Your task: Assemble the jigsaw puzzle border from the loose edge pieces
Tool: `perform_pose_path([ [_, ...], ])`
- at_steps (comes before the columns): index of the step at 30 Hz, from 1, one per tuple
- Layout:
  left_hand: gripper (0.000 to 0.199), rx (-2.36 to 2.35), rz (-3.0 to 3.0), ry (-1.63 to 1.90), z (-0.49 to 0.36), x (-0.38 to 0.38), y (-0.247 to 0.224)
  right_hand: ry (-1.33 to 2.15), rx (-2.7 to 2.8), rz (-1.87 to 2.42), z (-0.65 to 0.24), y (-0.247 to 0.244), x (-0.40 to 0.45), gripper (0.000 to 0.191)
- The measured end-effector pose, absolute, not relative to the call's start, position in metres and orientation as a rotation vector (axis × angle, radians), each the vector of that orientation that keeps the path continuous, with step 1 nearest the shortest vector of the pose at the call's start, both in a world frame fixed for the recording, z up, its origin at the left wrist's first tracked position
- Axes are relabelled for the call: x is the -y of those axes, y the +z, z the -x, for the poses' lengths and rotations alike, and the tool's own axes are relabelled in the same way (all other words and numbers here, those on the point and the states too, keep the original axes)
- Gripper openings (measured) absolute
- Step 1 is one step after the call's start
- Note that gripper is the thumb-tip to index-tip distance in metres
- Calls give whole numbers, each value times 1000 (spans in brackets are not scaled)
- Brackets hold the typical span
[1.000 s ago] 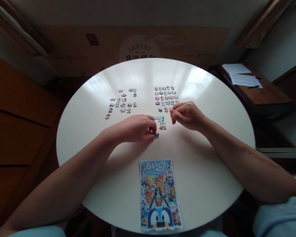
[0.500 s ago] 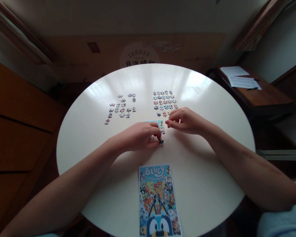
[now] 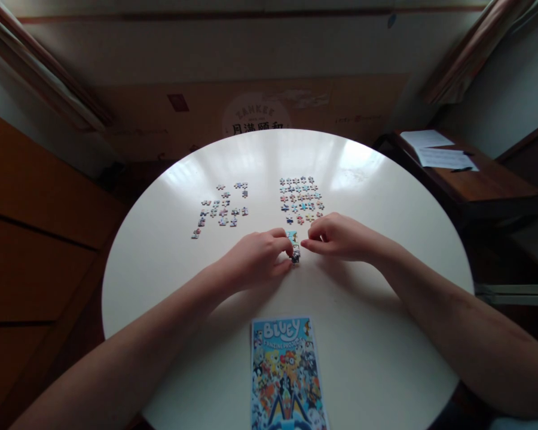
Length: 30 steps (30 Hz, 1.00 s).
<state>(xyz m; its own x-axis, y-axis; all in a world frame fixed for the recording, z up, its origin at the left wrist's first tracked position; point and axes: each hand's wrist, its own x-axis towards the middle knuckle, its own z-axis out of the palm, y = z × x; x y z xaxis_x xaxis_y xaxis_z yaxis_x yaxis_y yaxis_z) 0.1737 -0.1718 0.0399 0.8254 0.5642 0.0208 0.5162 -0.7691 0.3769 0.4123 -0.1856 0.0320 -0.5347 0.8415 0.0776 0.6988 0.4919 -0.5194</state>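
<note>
My left hand [image 3: 264, 254] pinches a small dark jigsaw piece [image 3: 296, 258] between thumb and fingers. The piece lies against the lower edge of a joined puzzle section [image 3: 293, 237] with light blue at its top; my left fingers hide much of that section. Just right of it, my right hand [image 3: 334, 235] rests with curled fingers, its thumb and forefinger slightly apart and nothing visible between them. Beyond my right hand, loose jigsaw pieces [image 3: 301, 197] are laid out in rows. Nearer to me lies a printed picture sheet [image 3: 287, 370] reading "BLUEY".
More loose jigsaw pieces [image 3: 223, 212] are scattered on the left of the white oval table [image 3: 161, 286]. To the right stands a brown wooden side table [image 3: 497, 173] with paper sheets [image 3: 446, 158] and a pen [image 3: 461, 169]. Curtains hang at both sides.
My left hand has brought the dark piece up against the lower edge of the joined section. My right hand stays beside it. The camera view has tilted up slightly.
</note>
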Motion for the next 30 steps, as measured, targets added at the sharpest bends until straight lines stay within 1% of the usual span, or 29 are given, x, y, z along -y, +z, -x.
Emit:
perform_pose_path([
  [14, 15, -831, -2679, 237, -169, 167, 41, 609, 2521, 1455, -399, 37, 192, 36],
  [17, 15, -730, -2728, 295, -161, 159, 42, 605, 2526, 1461, -399, 37, 192, 35],
  [21, 23, -498, -2793, 366, -155, 150, 41, 601, 2525, 1494, -397, 37, 193, 34],
  [25, 35, -420, -2787, 381, -156, 150, 38, 592, 2542, 1507, -396, 38, 194, 35],
  [30, 37, -385, -2750, 376, -158, 152, 37, 608, 2565, 1499, -395, 39, 194, 30],
])
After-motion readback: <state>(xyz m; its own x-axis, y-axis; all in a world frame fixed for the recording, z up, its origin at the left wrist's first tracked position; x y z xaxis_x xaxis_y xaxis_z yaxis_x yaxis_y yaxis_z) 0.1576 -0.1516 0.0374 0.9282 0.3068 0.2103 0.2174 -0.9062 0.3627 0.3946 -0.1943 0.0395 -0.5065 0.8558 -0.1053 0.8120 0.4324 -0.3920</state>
